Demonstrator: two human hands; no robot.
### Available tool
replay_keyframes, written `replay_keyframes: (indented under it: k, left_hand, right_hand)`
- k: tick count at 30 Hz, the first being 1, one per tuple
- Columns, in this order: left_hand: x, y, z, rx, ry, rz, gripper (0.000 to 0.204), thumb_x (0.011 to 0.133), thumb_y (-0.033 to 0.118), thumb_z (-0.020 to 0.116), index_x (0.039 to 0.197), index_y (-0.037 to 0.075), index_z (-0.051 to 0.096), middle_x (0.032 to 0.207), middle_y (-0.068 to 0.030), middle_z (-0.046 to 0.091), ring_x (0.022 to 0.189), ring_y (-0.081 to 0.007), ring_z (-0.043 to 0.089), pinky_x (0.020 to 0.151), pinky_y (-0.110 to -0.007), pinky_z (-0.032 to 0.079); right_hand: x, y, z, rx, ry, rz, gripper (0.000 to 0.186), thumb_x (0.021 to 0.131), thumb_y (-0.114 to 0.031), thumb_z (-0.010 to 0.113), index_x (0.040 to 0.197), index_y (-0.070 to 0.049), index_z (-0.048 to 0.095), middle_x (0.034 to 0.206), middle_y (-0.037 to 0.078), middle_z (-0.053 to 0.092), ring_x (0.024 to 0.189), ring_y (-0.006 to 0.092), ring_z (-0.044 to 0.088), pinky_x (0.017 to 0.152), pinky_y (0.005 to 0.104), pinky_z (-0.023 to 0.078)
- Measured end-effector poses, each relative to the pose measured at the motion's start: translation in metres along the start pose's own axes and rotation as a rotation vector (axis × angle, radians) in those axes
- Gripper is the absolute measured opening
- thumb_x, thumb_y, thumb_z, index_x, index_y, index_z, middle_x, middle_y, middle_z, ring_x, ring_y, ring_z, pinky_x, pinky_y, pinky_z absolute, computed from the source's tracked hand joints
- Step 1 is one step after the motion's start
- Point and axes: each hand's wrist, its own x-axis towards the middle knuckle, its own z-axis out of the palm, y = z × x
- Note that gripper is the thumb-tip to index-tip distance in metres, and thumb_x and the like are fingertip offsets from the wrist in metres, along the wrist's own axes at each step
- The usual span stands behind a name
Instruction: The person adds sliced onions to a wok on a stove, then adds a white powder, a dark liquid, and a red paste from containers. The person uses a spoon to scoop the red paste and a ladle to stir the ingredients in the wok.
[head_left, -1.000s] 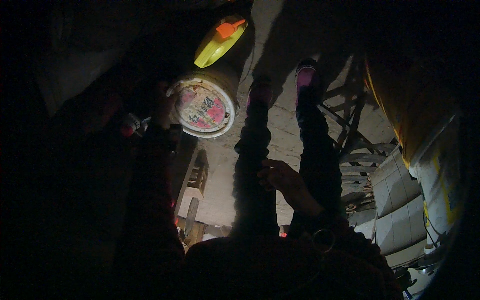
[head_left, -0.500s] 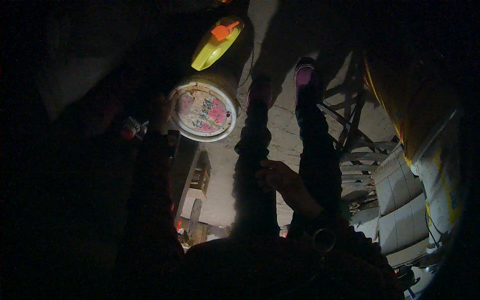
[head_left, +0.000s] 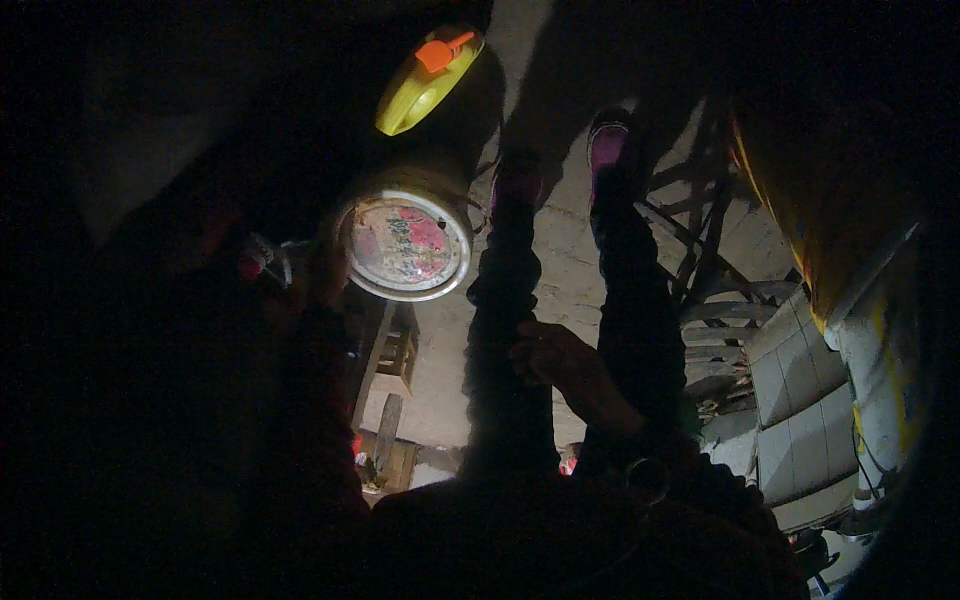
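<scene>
Black trousers (head_left: pixel 505 310) are showing behind the right hand (head_left: pixel 562 360), which is curling loosely, seemingly idle; whether it is pinching anything, I cannot tell. At the lidded tub (head_left: pixel 405 248), the left hand (head_left: pixel 332 258), its grip lost in shadow, is probably steadying the left edge. Beyond, a yellow jug (head_left: pixel 415 97) is showing. Since the earlier frame, the tub's top has been shifting nearer the person.

Near the top, left of centre: a bright yellow container (head_left: pixel 405 107) with an orange piece (head_left: pixel 436 54). Lower, a small wooden frame (head_left: pixel 403 383) on pale floor (head_left: pixel 437 385). At right, curved slats (head_left: pixel 715 338) beside pale tiles (head_left: pixel 800 430); higher up, dim yellow sheeting (head_left: pixel 790 195).
</scene>
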Motion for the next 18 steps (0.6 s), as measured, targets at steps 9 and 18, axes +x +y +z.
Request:
replay_keyframes:
  k: [9, 18]
  left_hand:
    - [-0.037, -0.071, 0.019, -0.220, -0.025, -0.265, 0.047, 0.084, 0.027, 0.058, 0.125, 0.009, 0.043, 0.106, -0.0157, 0.057, 0.092, -0.0310, 0.058, 0.074, -0.041, 0.052]
    - [-0.047, -0.100, 0.028, -0.334, 0.004, -0.328, 0.048, 0.085, 0.025, 0.056, 0.128, 0.010, 0.041, 0.106, -0.0157, 0.056, 0.091, -0.0311, 0.059, 0.071, -0.041, 0.054]
  right_hand:
    - [0.012, 0.018, -0.006, -0.277, 0.033, 0.019, 0.048, 0.092, -0.030, 0.053, 0.129, -0.003, 0.040, 0.115, 0.015, 0.056, 0.102, 0.0230, 0.058, 0.088, 0.0364, 0.049]
    - [0.009, 0.016, -0.014, -0.299, 0.020, 0.065, 0.045, 0.092, -0.026, 0.053, 0.128, -0.003, 0.040, 0.114, 0.017, 0.056, 0.102, 0.0236, 0.059, 0.086, 0.0363, 0.049]
